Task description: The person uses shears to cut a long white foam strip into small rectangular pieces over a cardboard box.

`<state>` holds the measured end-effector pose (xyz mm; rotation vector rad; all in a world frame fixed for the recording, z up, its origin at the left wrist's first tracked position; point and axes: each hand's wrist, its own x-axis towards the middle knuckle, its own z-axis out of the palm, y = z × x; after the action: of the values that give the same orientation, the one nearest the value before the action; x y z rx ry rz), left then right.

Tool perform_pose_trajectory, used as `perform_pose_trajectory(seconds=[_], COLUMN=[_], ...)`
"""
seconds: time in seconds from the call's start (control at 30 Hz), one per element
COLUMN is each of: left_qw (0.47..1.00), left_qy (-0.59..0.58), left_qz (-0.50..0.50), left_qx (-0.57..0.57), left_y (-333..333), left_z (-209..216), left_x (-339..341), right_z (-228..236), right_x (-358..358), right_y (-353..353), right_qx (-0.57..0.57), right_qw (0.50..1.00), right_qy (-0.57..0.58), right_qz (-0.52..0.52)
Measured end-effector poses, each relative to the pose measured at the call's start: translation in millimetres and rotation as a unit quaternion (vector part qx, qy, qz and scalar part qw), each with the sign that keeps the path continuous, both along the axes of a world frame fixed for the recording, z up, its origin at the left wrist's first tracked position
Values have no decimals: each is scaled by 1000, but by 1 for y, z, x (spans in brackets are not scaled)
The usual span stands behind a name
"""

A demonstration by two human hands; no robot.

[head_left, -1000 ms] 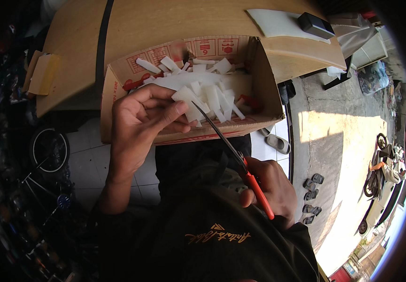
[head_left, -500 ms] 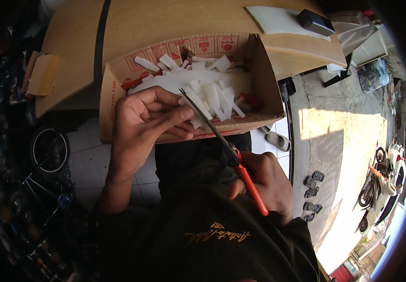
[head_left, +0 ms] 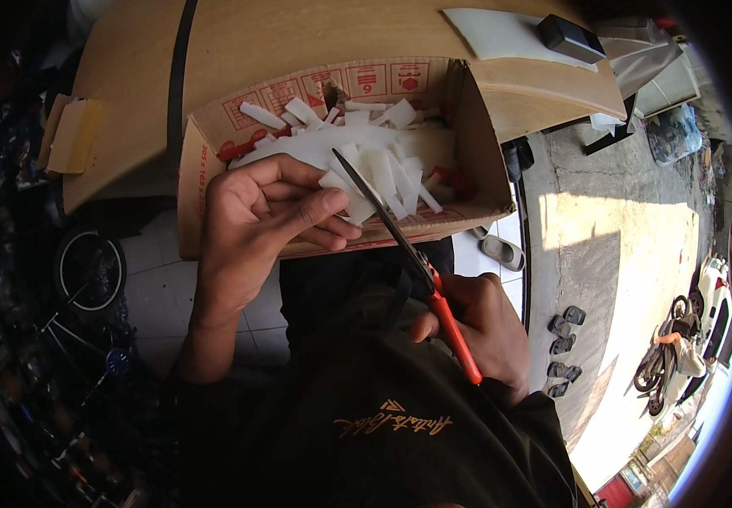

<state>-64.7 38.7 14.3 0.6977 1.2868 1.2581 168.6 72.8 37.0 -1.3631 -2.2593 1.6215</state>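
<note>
My left hand (head_left: 260, 216) pinches a small white foam-like piece (head_left: 340, 193) between thumb and fingers, over the near edge of an open cardboard box (head_left: 483, 140). My right hand (head_left: 493, 330) grips a pair of scissors (head_left: 455, 340) with orange-red handles and dark blades. The blades point up and left, running along the right side of the held piece; whether they touch it I cannot tell. Inside the box lie several loose white strips (head_left: 401, 179), a larger white sheet (head_left: 285, 154) and some red items (head_left: 455, 182).
Beyond the box stretches a brown tabletop (head_left: 298, 30), bearing a white sheet (head_left: 476, 34) and a black block (head_left: 569, 41). A small opened carton (head_left: 78, 135) sits at left. Grey slippers (head_left: 501, 252) lie on tiles at right. Outside, a person (head_left: 687, 356) is by a motorbike (head_left: 659, 368).
The scissors have shifted slightly up and right, their tip now further from my left fingers. My left hand stays nearly in place. Outside, the motorbike and person have moved.
</note>
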Motion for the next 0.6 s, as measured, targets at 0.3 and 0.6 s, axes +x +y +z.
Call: perform_pose_trajectory(seconds=[0.3,0.6], left_qw=[1000,1000], left_qy=[-11,-12], left_qz=[-9,-12], left_qx=[15,23], left_y=[1,-1], left_z=[2,-1], left_x=[-1,-2], right_z=[-4,-3], right_x=[3,2], right_y=[0,2], right_qx=[-66,-52], right_qw=[997,998], right_qy=[25,-20], right_qz=[-5,23])
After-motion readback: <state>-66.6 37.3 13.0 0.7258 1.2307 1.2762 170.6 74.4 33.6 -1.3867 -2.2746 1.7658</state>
